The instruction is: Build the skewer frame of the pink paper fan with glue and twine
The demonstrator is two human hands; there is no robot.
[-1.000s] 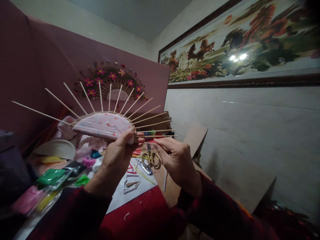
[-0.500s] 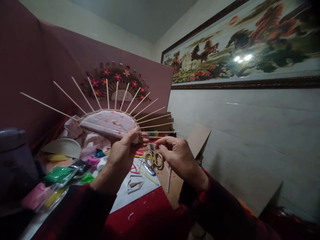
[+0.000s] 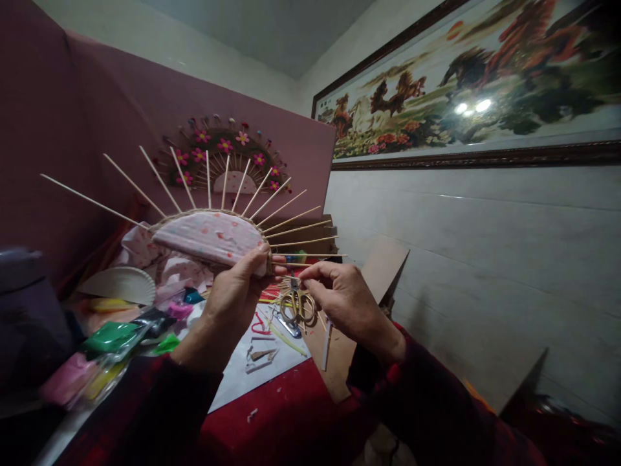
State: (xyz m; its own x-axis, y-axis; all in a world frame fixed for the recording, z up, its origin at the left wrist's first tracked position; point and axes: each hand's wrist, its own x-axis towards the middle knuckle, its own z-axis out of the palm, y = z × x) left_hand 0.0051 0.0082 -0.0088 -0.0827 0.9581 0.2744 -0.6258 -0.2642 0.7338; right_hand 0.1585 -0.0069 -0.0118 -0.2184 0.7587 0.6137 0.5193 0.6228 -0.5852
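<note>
We clasp the half-round panel [image 3: 208, 234] in our left hand [image 3: 230, 298], our right hand [image 3: 345, 301] pinching a thin stick [image 3: 293, 277].

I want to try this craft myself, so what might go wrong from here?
The left hand holds the half-round panel near one end only, so the other end might dip or twist.
The thin sticks jut out around its curved edge; a knock could bend or loosen one.
The scissors lie close to the right hand in this view, so lowering it carelessly might brush them.
</note>
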